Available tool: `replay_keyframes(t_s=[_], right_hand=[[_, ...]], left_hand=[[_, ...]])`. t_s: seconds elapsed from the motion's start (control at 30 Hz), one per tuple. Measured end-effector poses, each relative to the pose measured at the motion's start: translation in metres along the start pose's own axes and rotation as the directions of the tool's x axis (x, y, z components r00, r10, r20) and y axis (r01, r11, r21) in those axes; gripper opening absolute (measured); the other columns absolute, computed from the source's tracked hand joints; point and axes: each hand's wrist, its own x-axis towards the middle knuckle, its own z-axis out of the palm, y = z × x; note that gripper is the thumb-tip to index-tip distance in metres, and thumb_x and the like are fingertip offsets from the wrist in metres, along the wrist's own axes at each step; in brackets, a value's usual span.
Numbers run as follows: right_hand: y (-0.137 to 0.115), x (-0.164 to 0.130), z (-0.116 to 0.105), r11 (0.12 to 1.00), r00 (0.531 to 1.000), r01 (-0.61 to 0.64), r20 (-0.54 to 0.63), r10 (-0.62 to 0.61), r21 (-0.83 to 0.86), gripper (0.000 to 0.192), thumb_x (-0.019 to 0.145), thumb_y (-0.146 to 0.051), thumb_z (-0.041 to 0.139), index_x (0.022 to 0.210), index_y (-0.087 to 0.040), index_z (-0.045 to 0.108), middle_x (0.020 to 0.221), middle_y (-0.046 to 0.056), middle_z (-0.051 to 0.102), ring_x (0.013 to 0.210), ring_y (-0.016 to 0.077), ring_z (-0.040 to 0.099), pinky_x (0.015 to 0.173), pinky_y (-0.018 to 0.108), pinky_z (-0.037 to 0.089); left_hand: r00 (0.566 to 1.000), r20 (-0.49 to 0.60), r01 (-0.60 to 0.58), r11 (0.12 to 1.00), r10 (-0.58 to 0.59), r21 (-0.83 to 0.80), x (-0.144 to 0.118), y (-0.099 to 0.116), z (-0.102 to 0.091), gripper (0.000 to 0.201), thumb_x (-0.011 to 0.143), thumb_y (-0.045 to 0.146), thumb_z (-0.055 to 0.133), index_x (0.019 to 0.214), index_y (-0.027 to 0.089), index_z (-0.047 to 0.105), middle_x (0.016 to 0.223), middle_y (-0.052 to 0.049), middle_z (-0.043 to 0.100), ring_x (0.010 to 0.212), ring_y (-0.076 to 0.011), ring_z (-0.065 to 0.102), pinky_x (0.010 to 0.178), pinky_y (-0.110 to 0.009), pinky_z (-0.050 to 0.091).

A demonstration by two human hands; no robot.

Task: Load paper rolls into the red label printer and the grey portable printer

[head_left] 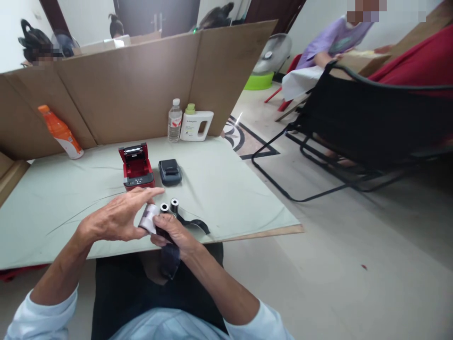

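Right hand (173,230) — curled firmly round a white paper roll (148,218), dark strip (171,259) hanging below. Left hand (118,215) — wide open, cupped at the roll's other side, contact unclear. Roll's axis hard to read. Red printer (138,175), lid (133,152) raised, sits beyond the roll on the tabletop (240,198), nearer the left hand.

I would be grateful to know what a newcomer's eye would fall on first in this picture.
Probably the vivid orange plastic bottle, at the left of the pale green tabletop, before the tall brown cardboard screen. Next may come the red-and-black boxy device, its lid raised, just beyond the hands. Nearest the wearer, the right hand grips a small white-and-grey cylindrical roll, with the left hand curved open at its left side.
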Motion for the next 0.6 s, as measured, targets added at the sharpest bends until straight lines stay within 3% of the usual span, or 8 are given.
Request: replay_keyframes(t_s=[0.1,0.2,0.27,0.37,0.43,0.5,0.6], right_hand=[[0.002,-0.001,0.004,0.992,0.998,0.069,0.002,-0.07,0.106,0.053,0.072,-0.062,0.087,0.077,-0.015,0.064,0.049,-0.01,0.041,0.041,0.0025,0.025,0.043,0.019,0.022],[0.001,-0.003,0.003,0.991,0.997,0.075,0.021,-0.078,0.111,0.054,0.073,-0.064,0.086,0.077,-0.014,0.065,0.048,-0.01,0.042,0.04,0.0026,0.025,0.042,0.019,0.022],[-0.001,-0.003,-0.001,0.998,0.999,0.043,0.018,-0.043,0.041,0.054,0.071,-0.063,0.088,0.074,-0.015,0.063,0.049,-0.008,0.045,0.04,0.0032,0.029,0.041,0.02,0.022],[-0.003,0.0,-0.006,0.997,1.0,-0.008,-0.011,0.007,-0.07,0.051,0.071,-0.057,0.09,0.069,-0.015,0.061,0.05,-0.007,0.046,0.04,0.0041,0.035,0.04,0.02,0.022],[-0.002,0.001,-0.006,0.998,1.0,0.01,-0.009,-0.01,-0.065,0.051,0.071,-0.057,0.089,0.067,-0.015,0.06,0.05,-0.007,0.046,0.039,0.0037,0.034,0.04,0.02,0.022],[0.0,0.002,-0.004,0.998,0.998,0.055,0.014,-0.055,-0.01,0.052,0.072,-0.06,0.087,0.069,-0.015,0.062,0.05,-0.007,0.047,0.039,0.003,0.03,0.041,0.019,0.023],[0.003,0.0,0.001,0.992,0.994,0.096,0.041,-0.1,0.08,0.051,0.074,-0.062,0.085,0.076,-0.015,0.066,0.052,-0.007,0.05,0.04,0.0022,0.026,0.041,0.019,0.023]], left_hand=[[0.994,-0.112,-0.041,0.979,0.019,-0.198,-0.003,-0.01,0.02,0.091,0.075,0.022,0.083,0.156,0.026,0.041,0.126,-0.011,0.066,0.119,-0.0274,0.063,0.105,-0.043,0.052],[0.979,-0.204,-0.085,0.92,0.005,-0.383,-0.006,-0.022,0.035,0.094,0.078,0.031,0.085,0.157,0.023,0.036,0.122,-0.012,0.065,0.113,-0.0261,0.065,0.098,-0.04,0.055],[0.988,-0.154,-0.078,0.942,0.028,-0.325,-0.006,-0.021,0.031,0.094,0.077,0.029,0.086,0.157,0.023,0.037,0.12,-0.011,0.066,0.112,-0.0257,0.066,0.101,-0.042,0.054],[0.997,-0.012,-0.071,0.996,0.071,-0.061,-0.004,-0.009,0.01,0.084,0.077,0.021,0.082,0.153,0.025,0.046,0.12,-0.008,0.068,0.12,-0.0278,0.063,0.111,-0.049,0.048],[0.998,0.01,-0.068,0.997,0.068,0.032,-0.002,-0.002,0.001,0.08,0.078,0.018,0.078,0.152,0.026,0.048,0.122,-0.008,0.069,0.125,-0.0289,0.06,0.114,-0.051,0.045],[0.998,-0.032,-0.056,0.998,0.056,-0.022,-0.002,-0.002,0.004,0.085,0.078,0.019,0.08,0.155,0.027,0.045,0.125,-0.009,0.067,0.125,-0.0286,0.06,0.112,-0.048,0.047],[0.991,-0.132,-0.056,0.963,0.022,-0.265,-0.005,-0.012,0.024,0.095,0.075,0.026,0.087,0.157,0.026,0.04,0.127,-0.011,0.065,0.12,-0.0278,0.063,0.103,-0.043,0.053]])
